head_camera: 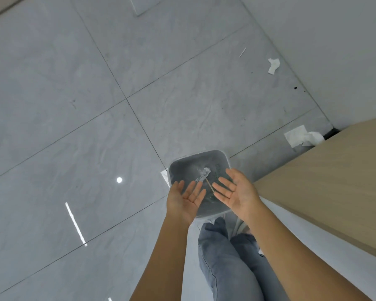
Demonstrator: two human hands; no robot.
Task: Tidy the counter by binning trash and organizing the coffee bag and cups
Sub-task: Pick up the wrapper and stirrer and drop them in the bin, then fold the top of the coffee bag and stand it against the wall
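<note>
Here both the left hand and the right hand are spread, palms up and empty, above the bin, probably to drop trash: crumpled paper and a stick appear inside it

Our hands cover the near rim of the bin at lower centre. The frame's right edge cuts off the wooden counter.
</note>
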